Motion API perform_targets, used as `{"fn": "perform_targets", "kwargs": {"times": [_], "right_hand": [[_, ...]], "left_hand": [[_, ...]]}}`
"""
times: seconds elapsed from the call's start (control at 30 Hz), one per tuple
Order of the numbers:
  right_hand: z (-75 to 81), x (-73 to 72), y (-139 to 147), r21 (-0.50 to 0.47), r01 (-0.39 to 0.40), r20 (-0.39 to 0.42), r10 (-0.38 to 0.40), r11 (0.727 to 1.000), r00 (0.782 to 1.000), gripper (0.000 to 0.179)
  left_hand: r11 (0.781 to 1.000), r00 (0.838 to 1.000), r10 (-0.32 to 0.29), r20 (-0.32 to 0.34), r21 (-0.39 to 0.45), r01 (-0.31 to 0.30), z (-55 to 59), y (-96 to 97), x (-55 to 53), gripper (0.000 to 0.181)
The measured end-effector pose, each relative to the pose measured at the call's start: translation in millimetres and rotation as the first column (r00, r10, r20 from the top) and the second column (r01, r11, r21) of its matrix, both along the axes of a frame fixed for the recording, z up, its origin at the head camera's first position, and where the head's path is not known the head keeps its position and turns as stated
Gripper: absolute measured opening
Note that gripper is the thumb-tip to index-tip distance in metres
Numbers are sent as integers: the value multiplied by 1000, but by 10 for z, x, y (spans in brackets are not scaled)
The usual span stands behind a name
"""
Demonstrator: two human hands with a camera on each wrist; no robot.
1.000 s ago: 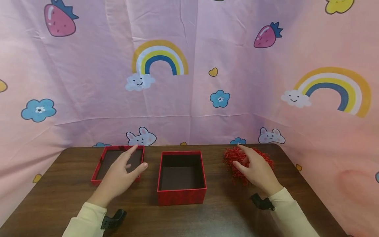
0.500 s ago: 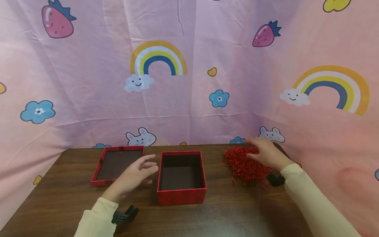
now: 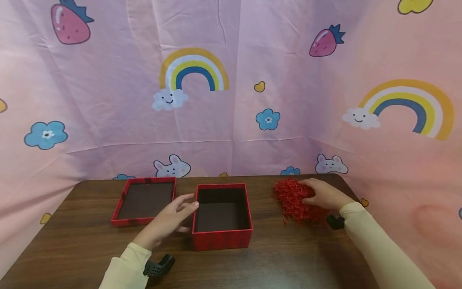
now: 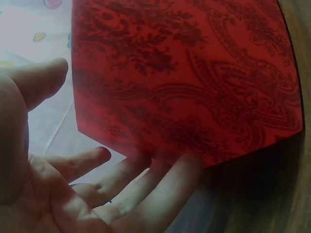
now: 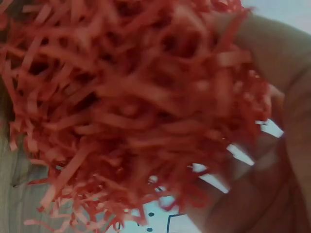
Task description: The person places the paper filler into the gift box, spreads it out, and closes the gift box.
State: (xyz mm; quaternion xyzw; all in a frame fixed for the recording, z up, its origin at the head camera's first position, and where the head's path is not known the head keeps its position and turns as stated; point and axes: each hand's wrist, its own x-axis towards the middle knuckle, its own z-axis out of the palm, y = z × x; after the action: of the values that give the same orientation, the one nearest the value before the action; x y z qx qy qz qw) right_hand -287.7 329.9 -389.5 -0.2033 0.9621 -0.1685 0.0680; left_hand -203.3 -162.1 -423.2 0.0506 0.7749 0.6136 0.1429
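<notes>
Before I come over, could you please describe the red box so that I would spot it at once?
On the dark wooden table, look at the middle, between the shallow red lid and the loose red shreds. There the red box stands open, patterned outside and dark inside. Its taller walls set it apart from the lid.

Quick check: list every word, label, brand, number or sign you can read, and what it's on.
None can be read in any view.
Red box: dark swirling pattern, no lettering visible.
Cloth backdrop: cartoon pictures only, such as rainbows and strawberries.
Black wrist devices: any marking would be too small to read.
</notes>
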Motion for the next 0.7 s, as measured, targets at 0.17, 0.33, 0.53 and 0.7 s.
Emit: {"fn": "perform_targets", "kwargs": {"times": [0.17,0.33,0.53,0.7], "right_hand": [[-1,-1,0,23,-3,-59,4,1000,998,53],[8,-5,13,37,-16,-108,20,999,994,45],[45,-2,8,15,-34,-108,35,999,994,45],[63,35,47,-2,-63,-33,63,998,997,64]], "left_hand": [[1000,1000,-10,4,8,10,8,15,11,71],[1000,1000,-8,7,13,8,7,23,5,72],[1000,1000,-11,12,12,11,-6,22,0,72],[1000,1000,-20,18,13,20,12,19,11,74]]}}
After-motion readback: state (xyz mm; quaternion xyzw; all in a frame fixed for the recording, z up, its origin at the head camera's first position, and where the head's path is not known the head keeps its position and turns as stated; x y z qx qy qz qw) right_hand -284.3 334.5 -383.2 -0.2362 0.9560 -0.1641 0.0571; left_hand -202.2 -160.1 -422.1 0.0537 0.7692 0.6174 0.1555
